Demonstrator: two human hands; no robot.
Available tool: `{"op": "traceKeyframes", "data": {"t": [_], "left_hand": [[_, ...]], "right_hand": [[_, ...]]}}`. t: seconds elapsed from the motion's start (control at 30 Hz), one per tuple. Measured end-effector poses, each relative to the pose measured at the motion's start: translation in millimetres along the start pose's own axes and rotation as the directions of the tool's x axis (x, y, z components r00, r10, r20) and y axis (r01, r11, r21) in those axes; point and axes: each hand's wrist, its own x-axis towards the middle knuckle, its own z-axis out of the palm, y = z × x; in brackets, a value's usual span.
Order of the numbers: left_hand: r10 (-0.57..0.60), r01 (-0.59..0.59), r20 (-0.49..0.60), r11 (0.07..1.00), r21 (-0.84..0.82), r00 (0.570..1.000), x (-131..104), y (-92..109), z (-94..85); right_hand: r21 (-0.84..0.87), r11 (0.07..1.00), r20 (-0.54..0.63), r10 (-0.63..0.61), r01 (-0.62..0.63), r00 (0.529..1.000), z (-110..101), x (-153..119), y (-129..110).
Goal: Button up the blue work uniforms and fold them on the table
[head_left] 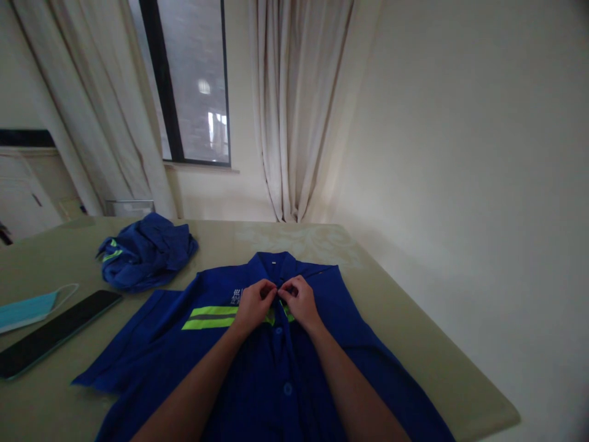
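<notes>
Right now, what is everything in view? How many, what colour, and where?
Table: 1, greenish beige, in front
Shirt: 1, blue with yellow-green bands, spread on table
Buttons: at least 2, blue, down shirt front
Bundled garment: 1, blue with yellow-green stripes, on table, left of shirt's collar
Face mask: 1, light blue, table's left side
Phone: 1, black, between mask and shirt
Window: 1, dark-framed, beyond table
Curtains: 2, beige, flanking window
Walls: 2, cream, back and right
Pale panel: 1, whitish, far left; door or cabinet, cannot tell
Left hand: 1, bare, pinching shirt front
Right hand: 1, bare, pinching shirt front beside left hand
</notes>
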Motion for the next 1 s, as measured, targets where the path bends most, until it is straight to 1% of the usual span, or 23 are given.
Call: {"op": "traceKeyframes", "data": {"t": [0.13,0.33,0.43,0.53,0.6,0.7,0.73,0.8,0.87,0.9,0.93,1.0], "left_hand": [[-0.04,0.04,-0.006,0.997,0.07,0.999,-0.7,0.0,2.4],[-0.07,0.066,0.017,0.982,0.175,0.997,0.1,0.0,7.1],[-0.066,0.058,0.038,0.982,0.181,0.997,-0.1,-1.9,5.9],[-0.054,0.045,0.058,0.988,0.148,0.997,-0.4,-5.0,3.9],[-0.049,0.04,0.061,0.99,0.137,0.997,-0.7,-6.0,3.4],[-0.033,0.024,0.055,0.987,0.162,0.998,-2.7,-3.3,3.1],[-0.021,0.011,0.05,0.984,0.178,0.999,-4.0,-1.2,2.8],[0.015,-0.023,0.039,0.976,0.216,0.999,-7.5,3.9,1.4],[0.077,-0.09,0.053,0.948,0.305,0.996,-11.3,8.7,-1.0],[0.111,-0.13,0.074,0.922,0.364,0.991,-12.8,10.3,-2.3],[0.129,-0.158,0.097,0.892,0.423,0.987,-13.8,11.2,-3.6],[0.108,-0.159,0.128,0.845,0.511,0.986,-13.9,10.7,-5.8]], "right_hand": [[0.003,1.0,0.007,-0.012,0.012,1.0,0.7,-0.6,1.3],[-0.157,0.986,0.038,-0.045,0.05,0.998,1.1,-4.9,-1.1],[-0.208,0.974,0.059,-0.08,0.091,0.995,0.6,-8.8,-6.2],[-0.22,0.974,0.032,-0.05,0.056,0.998,0.8,-10.3,-8.7],[-0.182,0.983,0.012,-0.015,0.017,1.0,0.7,-8.5,-6.8],[-0.062,0.998,0.027,0.009,-0.007,1.0,-0.2,-2.1,1.3],[-0.008,0.999,0.04,0.038,-0.037,0.998,-0.7,0.4,4.7],[0.093,0.985,0.09,0.134,-0.143,0.987,-1.5,4.9,10.6],[0.161,0.957,0.156,0.218,-0.242,0.963,-2.5,7.5,14.3],[0.177,0.946,0.187,0.237,-0.27,0.953,-3.3,8.0,15.1],[0.183,0.942,0.21,0.243,-0.282,0.947,-4.2,8.0,15.3],[0.19,0.943,0.246,0.225,-0.274,0.943,-7.3,7.4,14.8]]}}
